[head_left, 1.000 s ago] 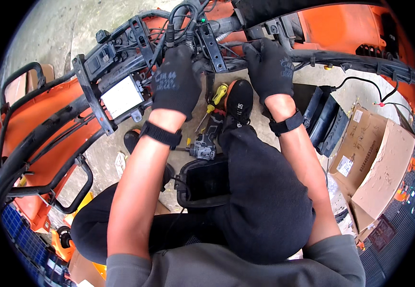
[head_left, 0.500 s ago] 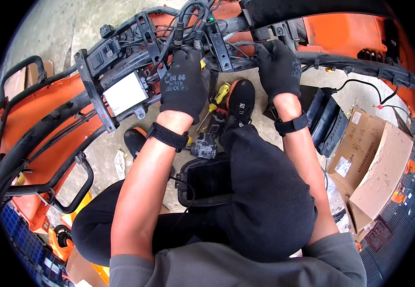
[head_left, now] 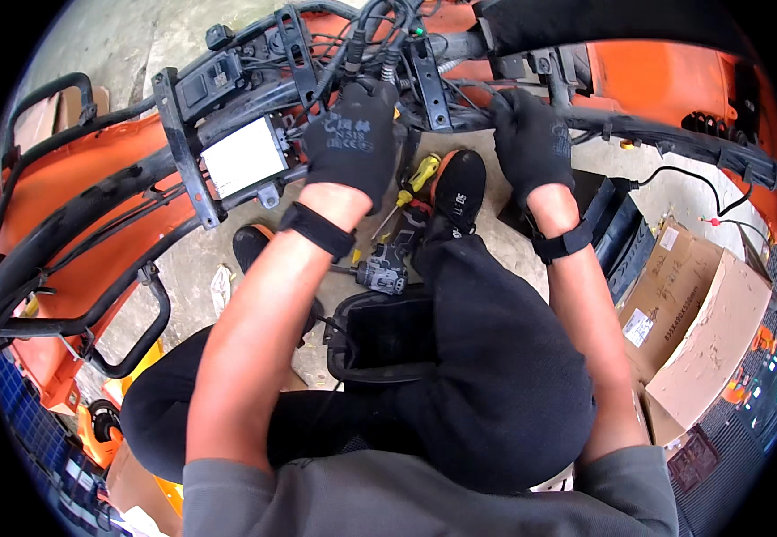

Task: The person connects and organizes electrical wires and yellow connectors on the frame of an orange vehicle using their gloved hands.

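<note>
My left hand point(head_left: 352, 148), in a black work glove, is closed at the lower end of a bundle of black cables point(head_left: 352, 55) on the vehicle frame. A ribbed cable sleeve runs down into its fingers, and the fingertips are hidden. My right hand point(head_left: 533, 139), gloved the same, is curled closed just below the frame tube, beside a metal bracket point(head_left: 545, 67). Thin dark wires point(head_left: 464, 87) lead toward its fingertips; what they grip cannot be made out. Between the hands stands an upright slotted black bracket point(head_left: 428, 80).
Below the frame lie a yellow-handled screwdriver point(head_left: 423, 173) and a grey power tool point(head_left: 383, 273), by my shoe point(head_left: 462, 183). A black open bin point(head_left: 339, 345) stands between my legs. Left is a white box point(head_left: 243, 163) on the frame; right, a black case point(head_left: 616, 224) and cardboard box point(head_left: 710, 313).
The view has shifted slightly, moving the frame a little to the right and down in the picture. My right hand has drawn slightly closer to me; my left stays at the cables.
</note>
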Available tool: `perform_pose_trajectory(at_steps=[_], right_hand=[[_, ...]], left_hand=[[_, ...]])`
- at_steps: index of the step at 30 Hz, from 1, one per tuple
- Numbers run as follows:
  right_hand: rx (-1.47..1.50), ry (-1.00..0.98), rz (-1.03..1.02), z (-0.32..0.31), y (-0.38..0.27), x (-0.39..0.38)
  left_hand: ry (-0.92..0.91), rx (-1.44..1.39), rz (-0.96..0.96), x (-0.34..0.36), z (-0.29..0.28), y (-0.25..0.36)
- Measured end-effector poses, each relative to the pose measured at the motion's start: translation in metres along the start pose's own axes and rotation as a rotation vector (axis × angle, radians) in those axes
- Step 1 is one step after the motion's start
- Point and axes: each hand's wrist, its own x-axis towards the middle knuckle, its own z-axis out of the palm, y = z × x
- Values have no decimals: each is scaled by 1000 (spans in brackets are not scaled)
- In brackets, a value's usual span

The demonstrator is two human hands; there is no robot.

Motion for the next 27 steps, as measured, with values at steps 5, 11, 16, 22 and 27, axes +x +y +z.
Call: perform_pose_trajectory(at_steps=[5, 11, 16, 22, 27], right_hand=[[-11, 5, 14, 7, 3, 3], [25, 12, 26, 8, 4, 6], [-27, 0, 85, 13, 4, 12], [217, -1, 225, 2, 1, 8], [73, 58, 182, 7, 2, 15]], left_hand=[[-152, -91, 179, 12, -4, -28], [-315, -127, 183, 30, -13, -32], [-59, -87, 96, 24, -29, -29], [105, -43, 46, 14, -22, -16], [167, -228, 43, -22, 10, 7]])
